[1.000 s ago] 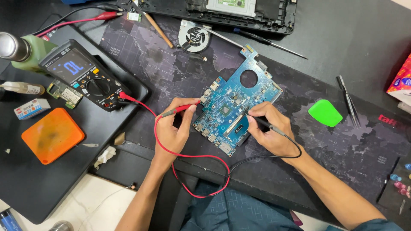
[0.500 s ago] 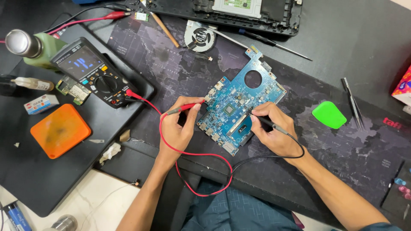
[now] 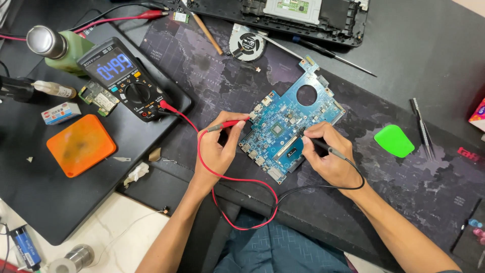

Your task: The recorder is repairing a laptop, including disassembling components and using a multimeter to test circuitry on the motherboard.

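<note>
A blue laptop circuit board [image 3: 295, 124] lies on a dark desk mat [image 3: 212, 81]. My left hand [image 3: 220, 149] grips a red test probe [image 3: 230, 124], its tip touching the board's left edge. My right hand [image 3: 328, 156] grips a black test probe [image 3: 323, 146], its tip pressed on the board near a long slot connector. Red and black leads loop down over the table's front edge. The red lead runs to a black multimeter [image 3: 126, 81] at the left, whose screen is lit.
An orange square pad [image 3: 81, 144], a green bottle [image 3: 58, 48] and a small loose board sit on the left. A cooling fan [image 3: 247, 43], a laptop chassis [image 3: 283, 15] and a screwdriver lie at the back. A green pick [image 3: 394, 140] and tweezers [image 3: 422, 126] lie to the right.
Both hands keep the probes on the board in nearly the same places. The view has shifted slightly, so everything sits a little lower and further right in the picture.
</note>
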